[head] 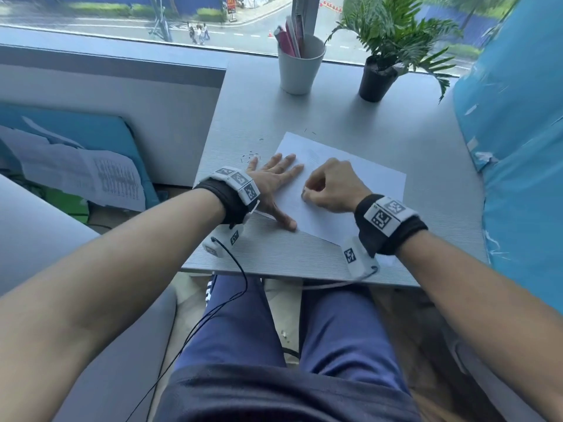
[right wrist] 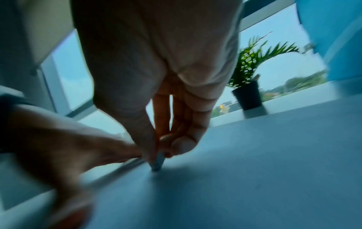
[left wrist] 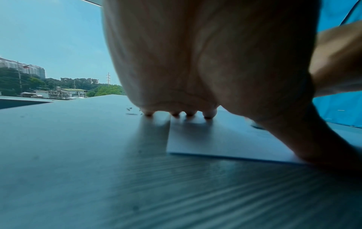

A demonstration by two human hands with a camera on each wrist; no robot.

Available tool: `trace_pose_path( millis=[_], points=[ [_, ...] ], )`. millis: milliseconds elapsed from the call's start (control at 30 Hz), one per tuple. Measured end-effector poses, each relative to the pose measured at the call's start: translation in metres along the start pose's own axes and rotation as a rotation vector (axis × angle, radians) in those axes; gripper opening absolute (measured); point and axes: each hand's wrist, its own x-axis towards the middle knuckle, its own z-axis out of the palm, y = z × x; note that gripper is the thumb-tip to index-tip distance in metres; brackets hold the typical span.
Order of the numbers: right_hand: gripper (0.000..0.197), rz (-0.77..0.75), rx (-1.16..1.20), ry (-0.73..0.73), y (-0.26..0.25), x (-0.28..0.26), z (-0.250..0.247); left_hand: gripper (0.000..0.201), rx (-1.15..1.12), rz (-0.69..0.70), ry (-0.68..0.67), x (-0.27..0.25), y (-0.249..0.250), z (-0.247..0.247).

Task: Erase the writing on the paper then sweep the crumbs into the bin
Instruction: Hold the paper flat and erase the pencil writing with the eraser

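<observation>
Bright window daylight, wide-angle edge warping; right wrist view seems motion-blurred.

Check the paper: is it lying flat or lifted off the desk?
Flat. The paper lies on the desk, pinned by the left hand.

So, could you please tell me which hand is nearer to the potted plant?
Right. The right hand is on the paper's middle, below the plant; the left hand lies flat at the paper's left edge, farther away.
</observation>
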Motion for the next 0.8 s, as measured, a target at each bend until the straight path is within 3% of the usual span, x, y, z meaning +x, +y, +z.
trace_pose_path(
  millis=[67, 100, 167, 233, 333, 367, 433, 500, 600, 633, 733, 800],
  points=[
    [0.01, -0.075, -0.018, -0.11, -0.008, -0.009, 0.006, 0.145, 0.01, 0.002, 0.011, 0.001, -0.002, 0.001],
    [0.01, -0.041, -0.013, -0.105, -0.004, -0.007, 0.002, 0.146, 0.012, 0.005, 0.008, 0.002, -0.001, 0.001],
    [0.012, 0.072, 0.04, 0.005, 0.01, 0.004, -0.01, 0.146, 0.004, 0.006, -0.003, 0.002, -0.001, 0.0],
    [0.012, 0.085, 0.051, 0.055, 0.012, 0.004, -0.008, 0.145, 0.005, 0.004, -0.003, 0.003, -0.001, 0.0],
    [0.01, -0.071, 0.008, -0.103, -0.005, -0.01, 0.006, 0.146, 0.01, -0.002, 0.001, 0.002, -0.003, 0.001],
    [0.01, -0.049, 0.011, -0.101, -0.003, -0.006, 0.002, 0.146, 0.009, -0.002, -0.001, 0.002, -0.003, 0.001],
    [0.01, 0.075, 0.07, 0.015, 0.009, 0.007, -0.01, 0.146, 0.002, 0.001, -0.012, 0.002, -0.002, 0.0],
    [0.009, 0.096, 0.084, 0.08, 0.011, 0.009, -0.008, 0.146, 0.003, -0.003, -0.012, 0.002, -0.002, -0.001],
    [0.011, -0.082, 0.012, -0.093, -0.01, -0.009, 0.011, 0.147, 0.03, -0.004, -0.01, 0.003, -0.004, 0.001],
    [0.011, -0.069, 0.007, -0.113, -0.009, -0.008, 0.008, 0.147, 0.035, -0.003, -0.011, 0.004, -0.004, 0.001],
    [0.013, 0.086, 0.051, 0.046, 0.011, 0.013, -0.011, 0.146, 0.017, -0.005, -0.015, 0.004, -0.003, 0.0],
    [0.014, 0.05, 0.028, 0.038, 0.007, 0.009, -0.003, 0.146, 0.013, -0.009, -0.009, 0.003, -0.003, 0.001]
  ],
)
